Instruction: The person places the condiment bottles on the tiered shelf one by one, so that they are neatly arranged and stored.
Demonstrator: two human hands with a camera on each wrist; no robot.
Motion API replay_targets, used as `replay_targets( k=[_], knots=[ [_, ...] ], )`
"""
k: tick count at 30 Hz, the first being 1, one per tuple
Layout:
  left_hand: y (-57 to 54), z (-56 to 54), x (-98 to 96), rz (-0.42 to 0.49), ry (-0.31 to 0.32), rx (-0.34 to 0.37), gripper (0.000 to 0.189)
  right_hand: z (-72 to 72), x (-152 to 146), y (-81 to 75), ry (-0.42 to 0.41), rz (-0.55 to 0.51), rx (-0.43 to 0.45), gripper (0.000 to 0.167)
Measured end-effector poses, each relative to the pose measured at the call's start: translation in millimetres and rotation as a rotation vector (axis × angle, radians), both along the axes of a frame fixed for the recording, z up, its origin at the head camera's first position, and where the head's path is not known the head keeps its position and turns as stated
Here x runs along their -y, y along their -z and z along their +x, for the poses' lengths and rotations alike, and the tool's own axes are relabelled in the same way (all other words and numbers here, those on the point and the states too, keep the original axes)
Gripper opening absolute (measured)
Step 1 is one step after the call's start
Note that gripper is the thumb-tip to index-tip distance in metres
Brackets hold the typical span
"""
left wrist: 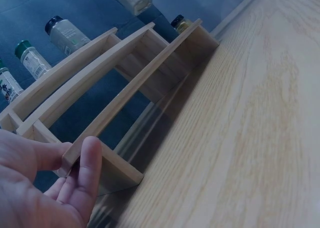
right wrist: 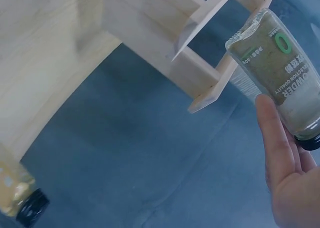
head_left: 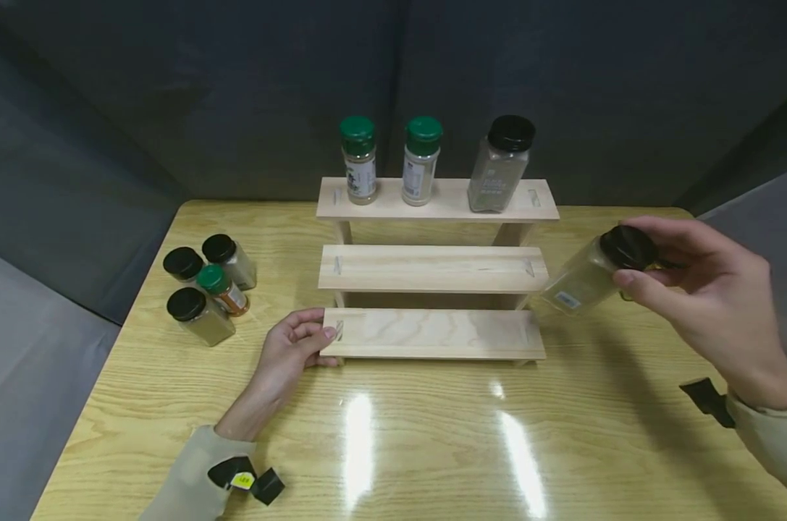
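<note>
A three-tier wooden spice rack [head_left: 432, 334] stands on the table. At its left end my left hand [head_left: 295, 340] pinches the bottom shelf, thumb on top and fingers beneath, as the left wrist view also shows. My right hand [head_left: 712, 289] holds a clear spice jar [head_left: 578, 278] by its black lid, in the air beside the rack's right end. The jar is tilted, its base toward the middle shelf; in the right wrist view its powder [right wrist: 275, 52] and printed label show. On the top shelf stand two green-capped shakers [head_left: 360, 170] [head_left: 421, 170] and a black-lidded jar [head_left: 500, 170].
Several jars, three black-lidded [head_left: 200, 318] and one green-capped [head_left: 224, 289], cluster on the table left of the rack. Another jar with yellowish contents [right wrist: 12, 185] and a black lid is on the table at the right, mostly hidden behind my right hand in the head view. Dark curtains [head_left: 237, 94] hang behind.
</note>
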State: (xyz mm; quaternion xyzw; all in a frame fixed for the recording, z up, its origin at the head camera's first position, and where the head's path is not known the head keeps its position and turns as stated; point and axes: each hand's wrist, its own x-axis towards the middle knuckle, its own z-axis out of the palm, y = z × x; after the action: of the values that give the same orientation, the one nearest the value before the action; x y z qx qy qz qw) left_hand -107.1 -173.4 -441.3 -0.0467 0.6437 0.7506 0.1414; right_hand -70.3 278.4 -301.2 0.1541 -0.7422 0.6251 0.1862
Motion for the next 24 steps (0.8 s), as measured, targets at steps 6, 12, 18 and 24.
replay_targets(
  k=[6, 12, 18, 24],
  knots=[
    [-0.7, 0.7, 0.4, -0.002, 0.005, -0.004, 0.044, -6.5, 13.8, -5.2, -0.046, -0.023, 0.007, 0.055],
    [-2.1, 1.2, 0.3, -0.014, 0.012, -0.003, 0.045, -14.4, 24.9, -3.8, -0.068, 0.061, -0.032, 0.054],
    [-1.0, 0.6, 1.2, -0.006, 0.018, -0.008, 0.045, -22.9, 37.1, -6.0, -0.082, 0.09, -0.028, 0.053],
    [-0.2, 0.5, 1.3, -0.002, 0.025, -0.012, 0.044, -29.8, 48.5, -11.2, -0.039, 0.193, -0.008, 0.053]
  ],
)
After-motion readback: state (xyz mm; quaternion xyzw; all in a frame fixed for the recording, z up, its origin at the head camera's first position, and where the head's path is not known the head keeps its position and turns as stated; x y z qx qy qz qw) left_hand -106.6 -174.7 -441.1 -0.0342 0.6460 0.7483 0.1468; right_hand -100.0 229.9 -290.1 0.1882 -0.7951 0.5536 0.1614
